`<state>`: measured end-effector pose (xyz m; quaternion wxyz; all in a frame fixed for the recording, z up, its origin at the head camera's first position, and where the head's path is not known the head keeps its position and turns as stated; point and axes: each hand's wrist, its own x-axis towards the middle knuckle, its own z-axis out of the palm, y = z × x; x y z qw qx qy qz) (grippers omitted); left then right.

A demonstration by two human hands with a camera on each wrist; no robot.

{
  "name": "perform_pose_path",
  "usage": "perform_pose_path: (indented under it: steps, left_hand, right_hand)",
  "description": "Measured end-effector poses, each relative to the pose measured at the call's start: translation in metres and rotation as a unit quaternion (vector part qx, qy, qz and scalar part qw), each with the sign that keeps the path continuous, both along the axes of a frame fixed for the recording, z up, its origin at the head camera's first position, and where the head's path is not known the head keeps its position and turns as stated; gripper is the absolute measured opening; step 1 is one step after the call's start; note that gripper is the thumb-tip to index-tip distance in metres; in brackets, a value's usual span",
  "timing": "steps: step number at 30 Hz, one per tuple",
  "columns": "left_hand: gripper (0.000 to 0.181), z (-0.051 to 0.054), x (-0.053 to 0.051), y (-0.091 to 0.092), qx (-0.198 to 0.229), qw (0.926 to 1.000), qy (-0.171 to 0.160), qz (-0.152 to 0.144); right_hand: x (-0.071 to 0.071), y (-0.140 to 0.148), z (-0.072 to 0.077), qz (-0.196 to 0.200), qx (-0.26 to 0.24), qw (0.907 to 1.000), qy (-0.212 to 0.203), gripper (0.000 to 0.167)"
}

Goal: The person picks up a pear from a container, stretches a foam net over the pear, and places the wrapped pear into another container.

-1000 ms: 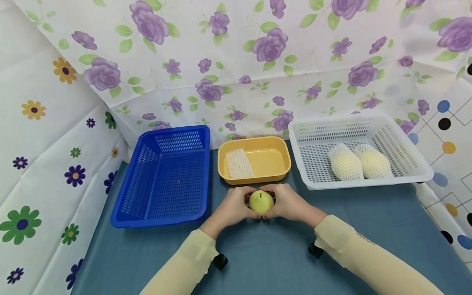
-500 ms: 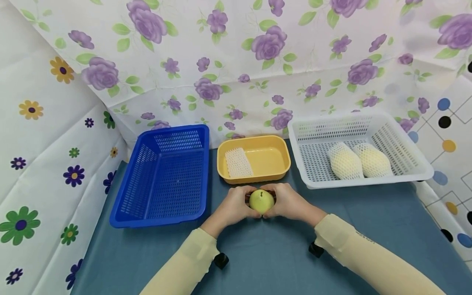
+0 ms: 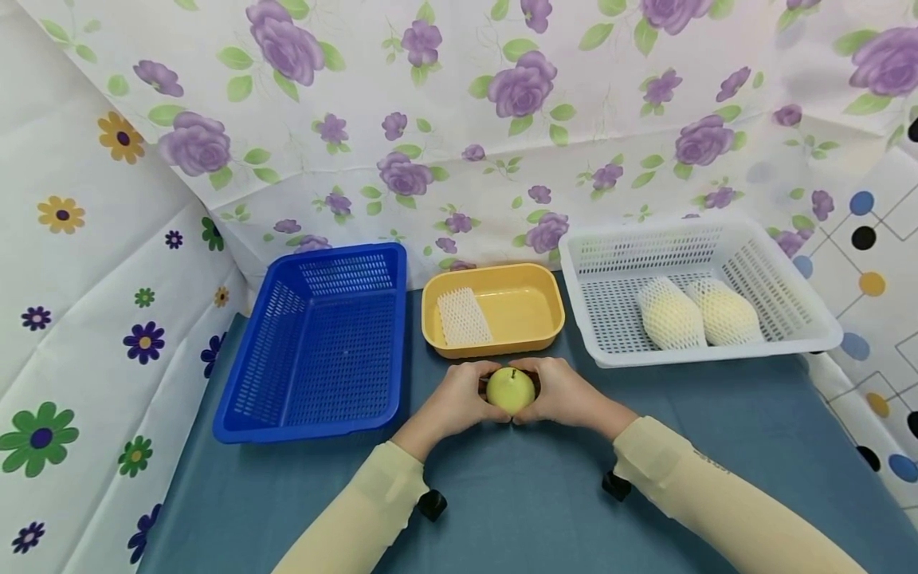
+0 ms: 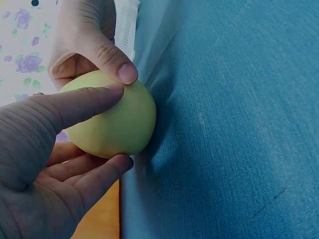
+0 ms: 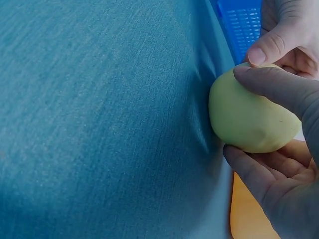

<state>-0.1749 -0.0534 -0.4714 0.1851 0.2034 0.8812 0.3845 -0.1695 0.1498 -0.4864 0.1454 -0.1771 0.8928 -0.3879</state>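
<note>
A yellow-green pear [image 3: 511,391] with a short dark stem stands between both hands on the blue-green cloth, in front of the yellow tray. My left hand [image 3: 459,399] grips it from the left, thumb across the near side and fingers curled round the far side. From the right, my right hand [image 3: 561,396] holds it the same way, and the thumbs nearly meet. The left wrist view shows the pear [image 4: 117,119] bare, its base against the cloth. In the right wrist view the pear [image 5: 249,112] lies between thumb and fingers.
The yellow tray [image 3: 523,347] holds a flat white foam net [image 3: 464,316]. On the left stands a blue basket [image 3: 390,351]. A white basket [image 3: 717,357] at the right holds two pears in foam nets [image 3: 672,315]. A flowered sheet hangs behind.
Both hands keep their grip on the pear. The pear has shifted very slightly right, and its stem now leans more to the right.
</note>
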Motion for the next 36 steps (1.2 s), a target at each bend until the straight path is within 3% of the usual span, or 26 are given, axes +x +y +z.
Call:
perform_pose_path:
  steps: [12, 18, 22, 25, 28, 30, 32, 34, 36]
  left_hand:
    - [0.076, 0.003, 0.000, 0.000, -0.022, 0.9997, 0.006, 0.002]
    - [0.080, 0.011, 0.001, -0.003, -0.010, 0.9999, 0.002, -0.002]
    - [0.077, 0.020, 0.001, -0.007, -0.004, 0.9999, 0.014, -0.002]
    - [0.068, 0.030, 0.001, -0.012, 0.003, 0.9996, 0.019, 0.020]
    - [0.057, 0.039, 0.001, -0.016, 0.028, 0.9970, 0.011, 0.072]
    - [0.049, 0.045, 0.000, -0.017, 0.057, 0.9911, -0.007, 0.120]
    - [0.043, 0.049, -0.001, -0.019, 0.115, 0.9779, -0.046, 0.169]
    - [0.036, 0.052, -0.002, -0.020, 0.175, 0.9557, -0.095, 0.217]
    - [0.031, 0.054, -0.003, -0.020, 0.222, 0.9291, -0.144, 0.258]
  right_hand:
    - [0.000, 0.007, 0.004, 0.007, -0.018, 0.9997, -0.011, 0.089]
    - [0.001, 0.010, 0.012, 0.002, -0.043, 0.9985, -0.035, 0.089]
    - [0.001, 0.012, 0.018, 0.000, -0.048, 0.9985, -0.028, 0.086]
    - [0.001, 0.014, 0.025, -0.002, -0.033, 0.9993, -0.019, 0.083]
    - [0.000, 0.017, 0.033, -0.005, -0.025, 0.9996, -0.013, 0.081]
    - [-0.002, 0.019, 0.040, -0.008, -0.024, 0.9997, -0.002, 0.079]
    - [-0.005, 0.020, 0.048, -0.014, -0.024, 0.9996, 0.010, 0.074]
    - [-0.008, 0.020, 0.055, -0.020, -0.023, 0.9993, 0.023, 0.068]
    - [-0.012, 0.020, 0.062, -0.027, -0.031, 0.9988, 0.028, 0.062]
